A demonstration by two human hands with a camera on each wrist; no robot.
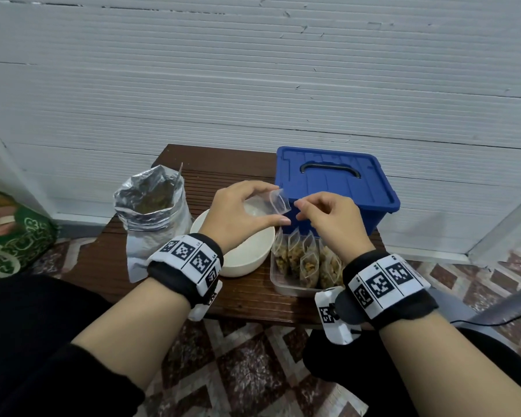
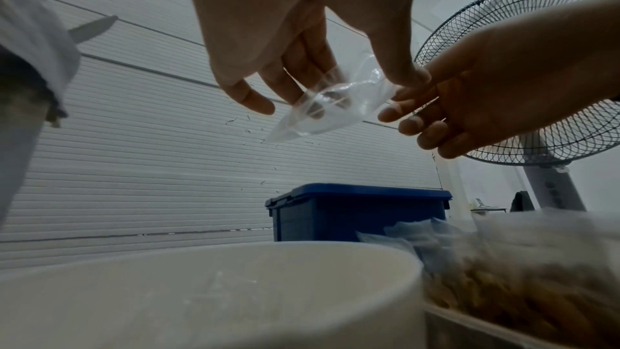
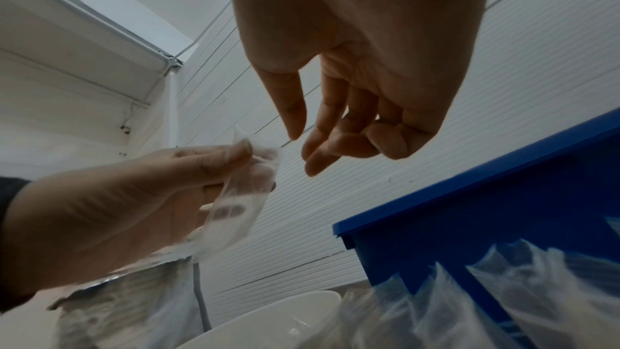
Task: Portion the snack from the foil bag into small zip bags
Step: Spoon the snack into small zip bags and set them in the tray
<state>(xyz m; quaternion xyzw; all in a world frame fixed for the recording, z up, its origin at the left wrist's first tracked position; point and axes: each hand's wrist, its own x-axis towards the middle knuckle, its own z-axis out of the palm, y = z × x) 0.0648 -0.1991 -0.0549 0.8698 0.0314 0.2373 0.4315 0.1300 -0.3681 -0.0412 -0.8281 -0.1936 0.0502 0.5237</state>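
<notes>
hands above bowl (image 1: 247, 260), left hand (image 1: 241, 212) pinching empty zip bag (image 1: 278, 201), right hand (image 1: 334, 219) just beside

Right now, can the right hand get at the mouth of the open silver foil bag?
Probably not directly: the left hand, holding a small clear zip bag, and the white bowl sit between the right hand and the foil bag.

Small clear zip bag (image 1: 278, 202), empty, pinched in left hand (image 1: 238, 212) above the white bowl. Foil bag (image 1: 154, 212) upright, mouth open. Filled zip bags (image 1: 306, 260) standing in clear tray.
</notes>
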